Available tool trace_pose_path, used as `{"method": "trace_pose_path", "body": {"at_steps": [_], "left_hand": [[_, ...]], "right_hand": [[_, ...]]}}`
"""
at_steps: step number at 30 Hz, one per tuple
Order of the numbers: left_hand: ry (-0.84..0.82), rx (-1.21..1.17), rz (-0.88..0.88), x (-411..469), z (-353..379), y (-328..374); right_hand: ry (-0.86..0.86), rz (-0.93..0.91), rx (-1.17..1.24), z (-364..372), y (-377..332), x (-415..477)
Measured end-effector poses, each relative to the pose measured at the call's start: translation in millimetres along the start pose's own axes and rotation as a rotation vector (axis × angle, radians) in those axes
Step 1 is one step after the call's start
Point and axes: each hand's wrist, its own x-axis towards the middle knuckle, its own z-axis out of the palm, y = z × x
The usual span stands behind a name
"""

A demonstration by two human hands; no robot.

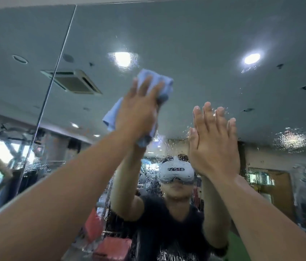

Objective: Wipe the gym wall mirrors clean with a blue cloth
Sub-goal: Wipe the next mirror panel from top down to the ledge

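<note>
On the mirror (204,34), left hand (139,110) flat-presses blue cloth (110,115) (half hidden); right hand (216,146) flat, released.

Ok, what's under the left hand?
The blue cloth, pressed to the mirror by the left hand; its edges show above and beside it. The glass beneath is covered.

Item one, the wall mirror (204,31): upright glass, wet, with water droplets (291,138) beaded from 3 to 5 o'clock of centre. A panel seam (54,72) runs at 9 o'clock. Item two, the blue cloth (167,85): pale, crumpled, pressed against the glass at 12 o'clock of centre.
</note>
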Motion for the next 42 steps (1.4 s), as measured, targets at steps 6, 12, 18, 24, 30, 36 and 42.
{"method": "trace_pose_path", "body": {"at_steps": [6, 12, 18, 24, 30, 36, 42], "left_hand": [[-0.009, -0.016, 0.244, -105, -9, -33], [0.033, -0.079, -0.23, -76, -32, -110], [0.081, -0.005, -0.184, 4, -23, -55], [-0.006, 0.011, 0.223, -36, 1, 0], [0.034, -0.055, 0.153, -94, -24, -82], [0.131, -0.131, -0.397, 7, -34, -116], [-0.033, 0.064, 0.008, 48, 1, 0]], "right_hand": [[-0.018, 0.004, 0.021, -3, 0, -1], [0.008, 0.026, 0.015, -1, -4, -2], [0.03, 0.023, -0.01, 0, -4, -3], [0.017, 0.021, 0.027, 0, -2, -2], [0.0, 0.021, 0.006, 0, -3, -2], [0.019, 0.03, -0.007, 1, -7, -1], [0.045, 0.025, -0.006, 2, -5, -3]]}}
